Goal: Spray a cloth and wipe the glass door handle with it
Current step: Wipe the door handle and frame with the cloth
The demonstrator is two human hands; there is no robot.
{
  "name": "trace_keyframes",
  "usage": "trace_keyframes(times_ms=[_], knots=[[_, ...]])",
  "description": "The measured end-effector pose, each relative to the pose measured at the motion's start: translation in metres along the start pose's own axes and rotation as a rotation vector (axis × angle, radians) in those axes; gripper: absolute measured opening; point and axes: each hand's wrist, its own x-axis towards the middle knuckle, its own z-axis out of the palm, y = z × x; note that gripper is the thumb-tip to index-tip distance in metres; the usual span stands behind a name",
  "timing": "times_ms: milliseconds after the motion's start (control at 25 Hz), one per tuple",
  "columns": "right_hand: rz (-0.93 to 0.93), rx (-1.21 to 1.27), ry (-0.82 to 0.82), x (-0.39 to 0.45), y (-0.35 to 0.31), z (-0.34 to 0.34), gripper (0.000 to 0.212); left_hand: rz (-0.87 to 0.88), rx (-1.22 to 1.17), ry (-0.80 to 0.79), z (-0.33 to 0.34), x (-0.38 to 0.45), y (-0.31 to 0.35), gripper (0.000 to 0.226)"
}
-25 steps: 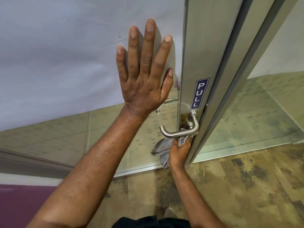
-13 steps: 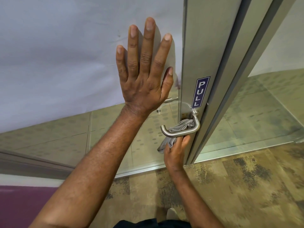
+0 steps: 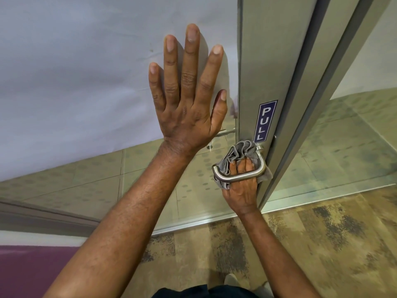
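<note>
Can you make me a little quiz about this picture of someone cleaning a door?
1. True or false: the left hand lies flat and open on the glass.
2. Which hand holds the cloth? A) left B) right C) both
3. Fill in: the sign above the handle says ____.

Key: 1 true. 2 B, the right hand pushes the cloth up behind the handle. 3 PULL.

Floor: mottled tan-and-brown carpet (image 3: 311,237)
Partition: frosted film (image 3: 75,72) above, clear glass below
Door frame: grey metal (image 3: 300,82)
Lower left: purple surface (image 3: 28,269)
</note>
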Motion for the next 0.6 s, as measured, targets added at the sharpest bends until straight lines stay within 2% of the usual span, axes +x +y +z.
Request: trace_keyframes(times_ms=[240, 520, 600], knots=[[-0.045, 0.015, 0.045, 0.007, 0.006, 0.004, 0.068, -0.001, 0.012, 0.033, 0.001, 0.001, -0.001, 0.054], [0.346, 0.247, -0.031, -0.036, -0.018, 0.021, 0.066, 0.003, 0.013, 0.010, 0.000, 0.001, 0.000, 0.053], [0.385, 0.253, -0.103, -0.049, -0.015, 0.021, 0.072, 0.005, 0.016, 0.010, 0.000, 0.002, 0.000, 0.052]])
